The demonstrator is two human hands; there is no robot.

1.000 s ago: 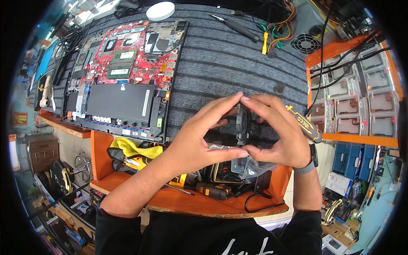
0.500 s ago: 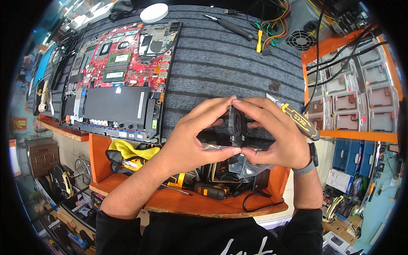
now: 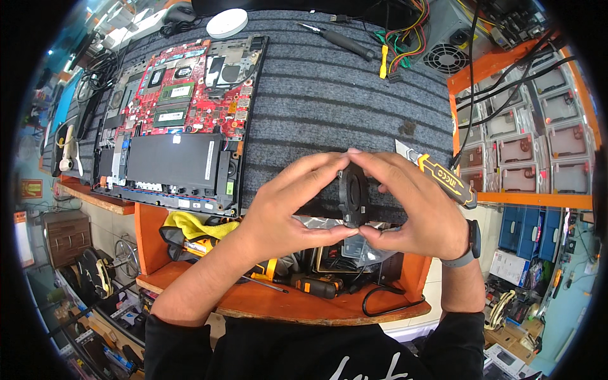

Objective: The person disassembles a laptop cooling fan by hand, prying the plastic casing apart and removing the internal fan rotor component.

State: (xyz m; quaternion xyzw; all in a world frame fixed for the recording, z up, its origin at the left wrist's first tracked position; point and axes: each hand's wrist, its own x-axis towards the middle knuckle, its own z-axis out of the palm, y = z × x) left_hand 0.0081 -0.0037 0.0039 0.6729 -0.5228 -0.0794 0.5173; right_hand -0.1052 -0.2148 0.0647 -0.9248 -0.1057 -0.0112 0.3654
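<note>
Both grips pinching: left hand and right hand hold the round black fan unit on edge between fingertips at top and thumbs at bottom. Fan's at the near edge of the striped gray tabletop, right of the opened laptop base with red board. Yellow-black utility knife just beside right hand. Gray-handled tool lies further back, well apart.

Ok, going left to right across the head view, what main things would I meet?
Brown cabinet, opened-up laptop, left hand, dark rounded part, right hand, clear plastic cases.
</note>
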